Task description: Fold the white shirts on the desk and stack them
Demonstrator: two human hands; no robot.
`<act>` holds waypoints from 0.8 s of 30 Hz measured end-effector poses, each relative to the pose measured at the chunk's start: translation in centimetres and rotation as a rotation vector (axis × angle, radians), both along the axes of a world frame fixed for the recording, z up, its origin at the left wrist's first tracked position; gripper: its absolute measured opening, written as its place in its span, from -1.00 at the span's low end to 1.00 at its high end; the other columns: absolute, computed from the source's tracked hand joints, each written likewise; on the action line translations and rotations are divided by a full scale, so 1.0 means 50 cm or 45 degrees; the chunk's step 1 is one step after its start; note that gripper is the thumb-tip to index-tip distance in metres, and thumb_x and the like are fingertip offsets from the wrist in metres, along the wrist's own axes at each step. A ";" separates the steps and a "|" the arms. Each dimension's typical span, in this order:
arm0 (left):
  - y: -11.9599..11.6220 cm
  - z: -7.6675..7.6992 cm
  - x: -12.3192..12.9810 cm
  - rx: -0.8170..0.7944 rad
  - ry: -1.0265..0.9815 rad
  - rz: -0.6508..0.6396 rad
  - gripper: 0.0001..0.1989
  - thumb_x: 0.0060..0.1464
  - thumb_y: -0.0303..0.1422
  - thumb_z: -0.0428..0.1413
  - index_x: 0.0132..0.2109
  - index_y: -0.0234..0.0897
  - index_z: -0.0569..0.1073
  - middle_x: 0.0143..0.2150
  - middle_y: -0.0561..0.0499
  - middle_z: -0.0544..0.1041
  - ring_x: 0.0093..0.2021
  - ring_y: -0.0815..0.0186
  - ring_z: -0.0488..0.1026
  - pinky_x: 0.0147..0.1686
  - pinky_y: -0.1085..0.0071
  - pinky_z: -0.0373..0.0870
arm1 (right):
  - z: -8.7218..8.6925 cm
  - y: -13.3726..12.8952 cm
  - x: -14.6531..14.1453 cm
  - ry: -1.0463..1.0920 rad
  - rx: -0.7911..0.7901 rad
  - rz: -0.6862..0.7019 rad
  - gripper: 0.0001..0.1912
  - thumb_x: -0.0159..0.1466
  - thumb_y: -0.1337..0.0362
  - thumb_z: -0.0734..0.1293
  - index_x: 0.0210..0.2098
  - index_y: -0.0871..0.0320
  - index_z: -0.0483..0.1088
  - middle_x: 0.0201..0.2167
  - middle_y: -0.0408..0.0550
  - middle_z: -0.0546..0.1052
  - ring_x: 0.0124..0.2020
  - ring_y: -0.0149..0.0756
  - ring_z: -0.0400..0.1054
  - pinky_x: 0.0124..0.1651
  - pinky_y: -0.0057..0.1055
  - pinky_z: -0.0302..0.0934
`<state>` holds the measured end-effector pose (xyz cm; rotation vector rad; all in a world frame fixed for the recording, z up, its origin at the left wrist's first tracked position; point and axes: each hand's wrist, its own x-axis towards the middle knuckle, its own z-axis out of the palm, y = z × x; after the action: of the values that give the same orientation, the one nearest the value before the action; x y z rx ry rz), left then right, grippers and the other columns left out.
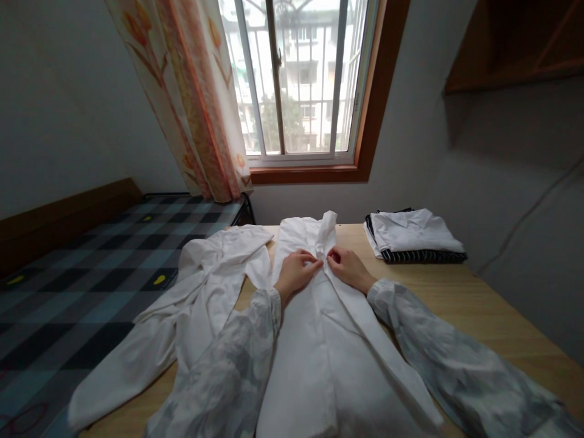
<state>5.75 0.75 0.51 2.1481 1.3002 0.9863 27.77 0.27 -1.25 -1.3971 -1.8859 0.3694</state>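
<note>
A white shirt [301, 353] lies lengthwise on the wooden table in front of me, its front strip running down the middle and its collar end toward the window. Both hands pinch its front edges just below the collar. My left hand [296, 271] is closed on the cloth from the left, fingertips at the strip. Close beside it, my right hand [349, 267] is closed on the right edge of the same strip. Whether a button sits between the fingers is too small to see. Another white shirt [210, 280] lies loosely spread to the left, one sleeve stretching toward me.
A stack of folded clothes [415, 234], white over black striped, sits at the table's [493, 322] far right. Left of the table is a bed with a checked cover [91, 292]. A curtain [196, 109] and a barred window stand beyond; a wooden shelf [515, 48] hangs upper right.
</note>
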 end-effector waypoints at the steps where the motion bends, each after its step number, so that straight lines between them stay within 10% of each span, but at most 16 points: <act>1: -0.002 -0.001 0.005 -0.001 0.001 0.029 -0.74 0.29 -0.08 0.34 -0.20 -0.13 0.81 -0.07 -0.07 0.75 -0.04 0.12 0.66 0.10 0.21 0.47 | -0.003 0.001 0.001 0.033 0.005 0.010 -0.85 0.39 0.27 0.35 -0.32 0.08 0.52 -0.43 -0.10 0.60 -0.38 -0.26 0.43 -0.27 -0.37 0.15; 13: -0.009 -0.006 0.029 -0.007 0.189 0.157 -0.87 0.22 -0.22 0.33 -0.22 -0.12 0.76 0.01 -0.07 0.74 0.11 -0.02 0.58 0.22 0.10 0.40 | -0.021 0.009 0.022 0.182 0.108 0.138 -0.82 0.39 0.15 0.37 -0.26 0.08 0.56 -0.28 -0.02 0.61 -0.18 -0.13 0.47 -0.03 -0.24 0.35; 24: 0.072 0.003 0.024 -0.129 -0.005 0.007 -0.82 0.38 -0.26 0.15 -0.21 -0.20 0.54 -0.32 0.05 0.60 -0.29 0.26 0.48 -0.20 0.37 0.34 | -0.014 -0.006 0.036 0.138 0.117 0.291 -0.56 0.55 0.00 0.27 0.20 0.11 0.56 0.24 0.17 0.62 0.32 0.03 0.44 0.45 -0.02 0.25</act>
<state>6.93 4.35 0.66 2.0673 1.3256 0.9063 29.54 -0.01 -1.94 -1.0831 -1.9518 0.4540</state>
